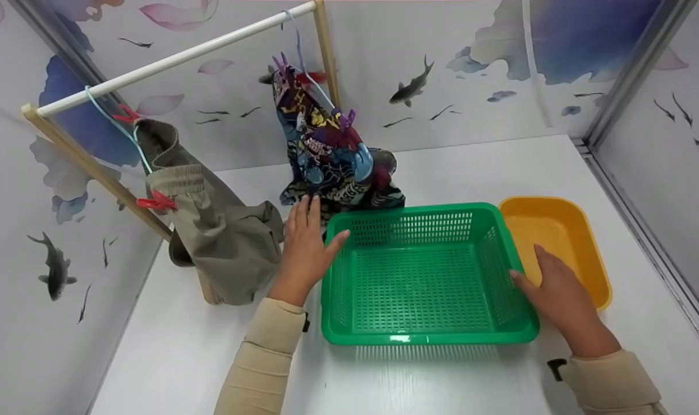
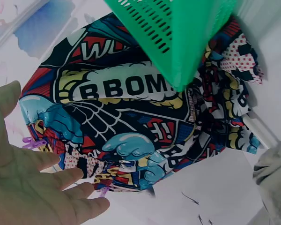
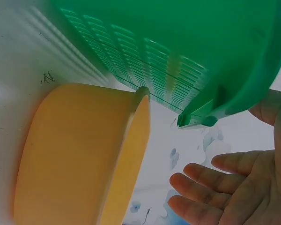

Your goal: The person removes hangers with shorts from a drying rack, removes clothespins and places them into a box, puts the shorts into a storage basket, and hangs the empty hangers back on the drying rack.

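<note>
A green plastic basket (image 1: 418, 288) with slotted walls stands on the white table, with nothing in it. At its left rim is my left hand (image 1: 306, 245), fingers extended and spread, its thumb over the rim; contact is unclear. My right hand (image 1: 563, 294) is at the right rim, thumb at the edge and fingers stretched out below the rim in the right wrist view. Patterned shorts (image 2: 126, 93) hang close beyond the left hand, and khaki pants (image 1: 222, 248) hang to its left. A yellow basin (image 3: 79, 154) sits right of the basket, partly behind the right hand.
The clothes hang by purple clips (image 1: 347, 119) and red clips (image 1: 157, 200) on a blue hanger (image 1: 96, 104) and a purplish hanger (image 1: 297, 43). Their rack has a white rail (image 1: 182, 57) and wooden legs. Printed wall panels (image 1: 470, 75) enclose the table.
</note>
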Demonstrator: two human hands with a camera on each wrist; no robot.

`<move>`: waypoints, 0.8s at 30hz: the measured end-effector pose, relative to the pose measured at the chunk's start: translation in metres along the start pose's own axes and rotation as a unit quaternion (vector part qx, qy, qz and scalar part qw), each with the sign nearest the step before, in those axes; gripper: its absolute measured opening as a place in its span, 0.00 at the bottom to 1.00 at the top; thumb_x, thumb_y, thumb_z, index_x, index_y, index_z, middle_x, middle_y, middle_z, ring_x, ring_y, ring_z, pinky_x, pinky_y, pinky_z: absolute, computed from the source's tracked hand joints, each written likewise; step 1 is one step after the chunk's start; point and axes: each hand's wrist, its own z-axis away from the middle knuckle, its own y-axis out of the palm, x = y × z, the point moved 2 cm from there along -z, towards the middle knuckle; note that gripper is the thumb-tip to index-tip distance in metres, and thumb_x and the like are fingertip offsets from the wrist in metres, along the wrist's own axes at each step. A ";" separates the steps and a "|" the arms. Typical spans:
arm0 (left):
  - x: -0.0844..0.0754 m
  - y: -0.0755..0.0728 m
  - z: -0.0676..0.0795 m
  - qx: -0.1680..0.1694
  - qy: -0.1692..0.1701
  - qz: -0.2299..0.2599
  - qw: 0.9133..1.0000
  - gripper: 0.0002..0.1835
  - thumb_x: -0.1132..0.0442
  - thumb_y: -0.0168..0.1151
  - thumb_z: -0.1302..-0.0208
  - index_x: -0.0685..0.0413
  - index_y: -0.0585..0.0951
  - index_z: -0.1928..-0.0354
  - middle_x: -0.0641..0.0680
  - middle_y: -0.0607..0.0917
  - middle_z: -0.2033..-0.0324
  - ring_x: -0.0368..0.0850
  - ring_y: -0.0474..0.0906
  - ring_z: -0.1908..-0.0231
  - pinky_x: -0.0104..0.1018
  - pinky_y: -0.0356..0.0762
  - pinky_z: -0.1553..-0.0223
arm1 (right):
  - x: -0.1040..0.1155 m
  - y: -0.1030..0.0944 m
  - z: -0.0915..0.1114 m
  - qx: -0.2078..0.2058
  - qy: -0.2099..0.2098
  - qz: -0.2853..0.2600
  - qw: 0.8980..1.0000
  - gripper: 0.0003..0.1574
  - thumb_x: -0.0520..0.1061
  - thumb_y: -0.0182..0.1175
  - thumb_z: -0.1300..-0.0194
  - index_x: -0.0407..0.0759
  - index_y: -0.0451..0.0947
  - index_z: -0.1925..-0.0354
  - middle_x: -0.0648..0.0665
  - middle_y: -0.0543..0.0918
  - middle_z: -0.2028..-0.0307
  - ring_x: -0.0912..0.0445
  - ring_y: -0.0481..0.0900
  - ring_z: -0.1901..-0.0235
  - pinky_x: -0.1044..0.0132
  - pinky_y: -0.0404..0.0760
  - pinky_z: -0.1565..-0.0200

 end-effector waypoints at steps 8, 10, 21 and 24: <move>-0.014 -0.008 -0.017 -0.002 -0.003 0.058 0.998 0.45 0.39 0.53 0.32 0.55 0.49 0.24 0.59 0.49 0.25 0.57 0.40 0.26 0.55 0.50 0.30 | -0.003 0.001 -0.001 0.001 0.010 0.008 1.000 0.57 0.68 0.47 0.30 0.26 0.40 0.28 0.19 0.55 0.34 0.26 0.54 0.36 0.31 0.58 0.40; -0.018 -0.009 -0.021 -0.004 -0.005 0.079 0.997 0.44 0.40 0.53 0.32 0.55 0.50 0.25 0.59 0.50 0.26 0.57 0.42 0.26 0.54 0.50 0.30 | -0.003 0.001 0.000 -0.001 0.010 0.009 1.000 0.56 0.66 0.48 0.29 0.25 0.42 0.28 0.20 0.57 0.34 0.26 0.56 0.36 0.32 0.59 0.40; -0.039 -0.022 -0.042 -0.010 -0.050 0.160 0.986 0.41 0.40 0.55 0.33 0.53 0.55 0.26 0.56 0.57 0.28 0.52 0.52 0.28 0.51 0.55 0.31 | -0.006 0.007 0.000 -0.003 0.010 -0.002 1.000 0.52 0.63 0.49 0.29 0.23 0.48 0.30 0.20 0.65 0.39 0.28 0.66 0.43 0.35 0.69 0.46; -0.049 -0.027 -0.049 -0.020 -0.056 0.165 0.984 0.40 0.40 0.55 0.33 0.53 0.57 0.27 0.56 0.59 0.28 0.52 0.54 0.29 0.50 0.56 0.31 | -0.008 0.009 -0.001 0.001 0.013 -0.004 1.000 0.52 0.64 0.49 0.28 0.22 0.49 0.31 0.20 0.66 0.40 0.28 0.67 0.43 0.35 0.70 0.46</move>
